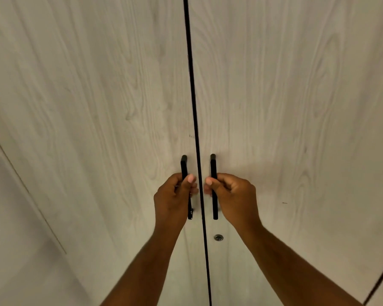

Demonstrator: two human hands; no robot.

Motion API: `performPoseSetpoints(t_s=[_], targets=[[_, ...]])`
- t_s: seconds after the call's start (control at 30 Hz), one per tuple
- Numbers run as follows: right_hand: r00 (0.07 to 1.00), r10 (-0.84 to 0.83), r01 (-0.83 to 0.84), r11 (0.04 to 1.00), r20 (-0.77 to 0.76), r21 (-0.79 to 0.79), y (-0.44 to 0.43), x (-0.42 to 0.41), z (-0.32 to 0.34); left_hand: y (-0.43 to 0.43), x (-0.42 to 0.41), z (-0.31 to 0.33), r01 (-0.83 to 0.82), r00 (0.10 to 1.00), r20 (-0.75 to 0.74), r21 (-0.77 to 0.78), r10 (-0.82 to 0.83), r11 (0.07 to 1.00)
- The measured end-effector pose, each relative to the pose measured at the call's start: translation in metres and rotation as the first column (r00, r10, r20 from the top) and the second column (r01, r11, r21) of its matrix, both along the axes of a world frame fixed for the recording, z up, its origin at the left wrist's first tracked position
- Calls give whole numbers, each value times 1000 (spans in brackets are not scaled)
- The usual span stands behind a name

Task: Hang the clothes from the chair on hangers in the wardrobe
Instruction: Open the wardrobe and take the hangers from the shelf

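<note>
Two pale wood-grain wardrobe doors fill the view, the left door (93, 107) and the right door (296, 107), with a thin dark gap between them. Each carries a black vertical bar handle beside the gap. My left hand (175, 195) grips the left handle (183, 165), fingers curled round it and thumb up. My right hand (232, 195) grips the right handle (213, 165) in the same way. The doors look closed or nearly so. No clothes, chair or hangers are in view.
A small round metal lock (218, 237) sits on the right door below its handle. A plain pale panel (13, 239) adjoins the wardrobe at the left. A dark edge (380, 281) runs along the lower right corner.
</note>
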State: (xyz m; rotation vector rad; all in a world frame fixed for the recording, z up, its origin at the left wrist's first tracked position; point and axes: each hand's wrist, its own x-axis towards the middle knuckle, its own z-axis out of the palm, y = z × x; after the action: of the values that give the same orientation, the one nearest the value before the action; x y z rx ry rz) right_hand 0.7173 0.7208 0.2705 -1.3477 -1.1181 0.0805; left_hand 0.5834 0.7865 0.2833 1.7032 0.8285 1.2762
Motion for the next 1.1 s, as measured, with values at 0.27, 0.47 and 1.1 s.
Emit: performPoseSetpoints(t_s=[0.27, 0.47, 1.1], targets=[[987, 90, -100, 993, -131, -69, -2, 6, 7, 1, 5, -6, 34, 987, 158, -114, -16, 993], [956, -45, 34, 999, -291, -42, -7, -25, 11, -10, -1, 0, 19, 993, 122, -130, -3, 991], [921, -160, 129, 986, -354, -109, -128, -99, 15, -108, -106, 12, -49, 994, -104, -158, 33, 986]])
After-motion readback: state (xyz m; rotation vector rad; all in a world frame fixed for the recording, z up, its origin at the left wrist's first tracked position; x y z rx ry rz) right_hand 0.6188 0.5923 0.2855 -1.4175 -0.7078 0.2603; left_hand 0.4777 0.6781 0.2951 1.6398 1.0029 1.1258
